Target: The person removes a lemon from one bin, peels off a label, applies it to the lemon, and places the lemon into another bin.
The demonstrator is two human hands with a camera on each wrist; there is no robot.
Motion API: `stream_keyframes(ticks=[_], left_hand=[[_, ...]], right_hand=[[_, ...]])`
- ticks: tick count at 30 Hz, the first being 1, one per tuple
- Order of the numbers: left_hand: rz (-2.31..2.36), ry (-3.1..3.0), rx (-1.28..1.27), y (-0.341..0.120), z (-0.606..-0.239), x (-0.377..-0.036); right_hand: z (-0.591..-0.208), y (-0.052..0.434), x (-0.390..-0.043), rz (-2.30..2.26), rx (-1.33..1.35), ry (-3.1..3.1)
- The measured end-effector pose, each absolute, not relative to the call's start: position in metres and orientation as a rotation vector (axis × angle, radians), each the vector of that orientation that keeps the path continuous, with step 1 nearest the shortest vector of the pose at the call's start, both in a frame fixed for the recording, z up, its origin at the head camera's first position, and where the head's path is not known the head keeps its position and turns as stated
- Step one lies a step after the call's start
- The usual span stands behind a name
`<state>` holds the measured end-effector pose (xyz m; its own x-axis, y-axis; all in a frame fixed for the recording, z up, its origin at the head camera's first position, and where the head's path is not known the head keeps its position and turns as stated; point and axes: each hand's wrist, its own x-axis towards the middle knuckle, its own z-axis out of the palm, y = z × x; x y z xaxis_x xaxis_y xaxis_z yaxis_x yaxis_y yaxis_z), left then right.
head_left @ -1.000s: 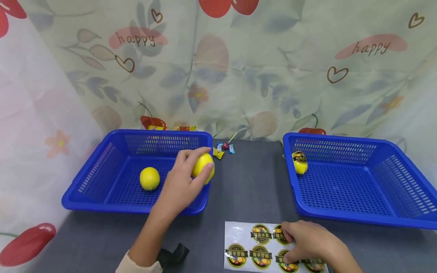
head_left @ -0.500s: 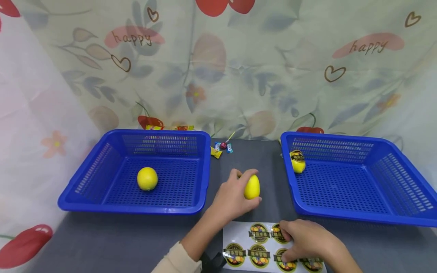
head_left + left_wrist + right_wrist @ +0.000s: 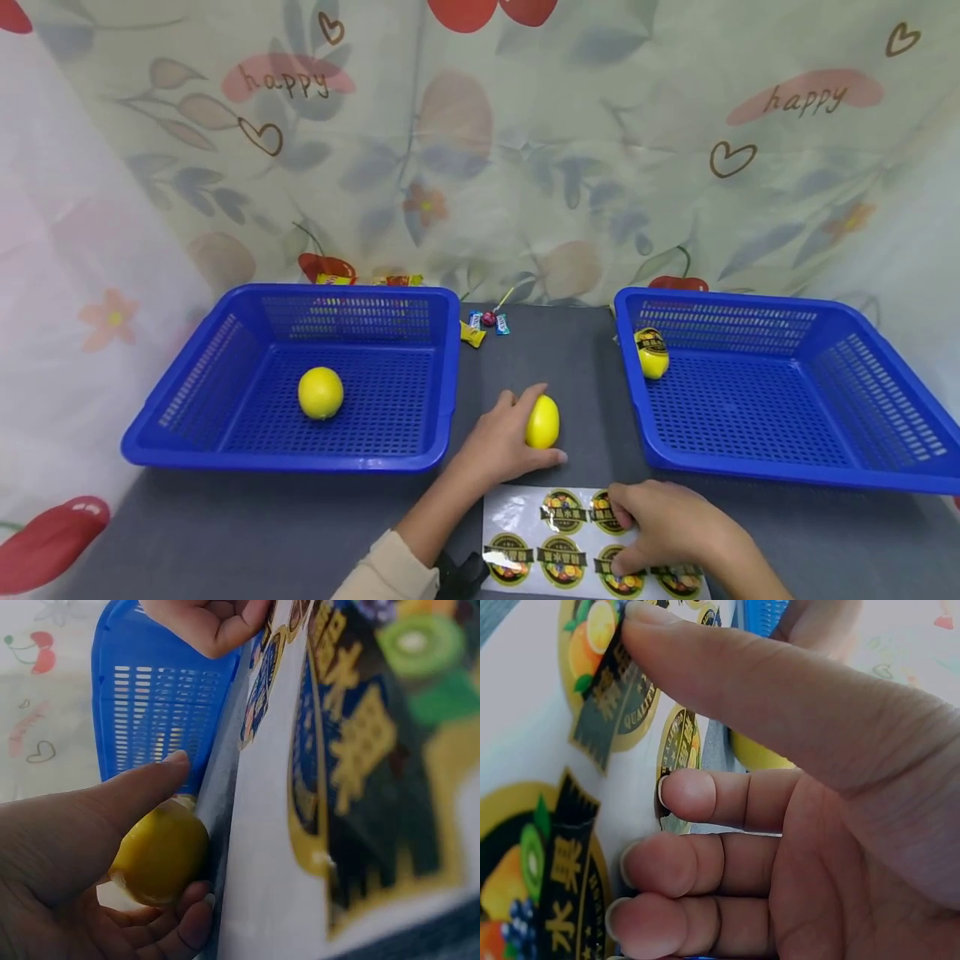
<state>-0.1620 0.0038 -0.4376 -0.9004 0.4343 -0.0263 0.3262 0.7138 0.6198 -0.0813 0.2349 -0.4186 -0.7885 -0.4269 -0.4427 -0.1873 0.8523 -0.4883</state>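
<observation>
My left hand has its thumb and fingers around a yellow lemon, low over the dark table between two blue baskets. In the left wrist view, the thumb lies along one side of the lemon and the fingertips bend under the other. A white sheet of round fruit stickers lies in front. On its right part my right hand rests its fingertips, the fingers fairly straight. The right wrist view shows its thumb over one sticker; the index finger is mostly hidden there.
The left blue basket contains one plain lemon. Inside the right basket sits a lemon with a black-and-gold sticker. Small wrapped candies and a lollipop lie by the back curtain.
My left hand has carried the lemon out of the left basket, rightward and down to the table behind the sticker sheet. The right hand has stayed on the sheet.
</observation>
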Motion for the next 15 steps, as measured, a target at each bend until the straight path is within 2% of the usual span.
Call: stream_keyframes(ticks=[15], left_hand=[[0.967, 2.719, 0.619, -0.0055, -0.4347, -0.1633]], right_hand=[[-0.4200, 0.2352, -0.0802, -0.555, -0.453, 2.502]])
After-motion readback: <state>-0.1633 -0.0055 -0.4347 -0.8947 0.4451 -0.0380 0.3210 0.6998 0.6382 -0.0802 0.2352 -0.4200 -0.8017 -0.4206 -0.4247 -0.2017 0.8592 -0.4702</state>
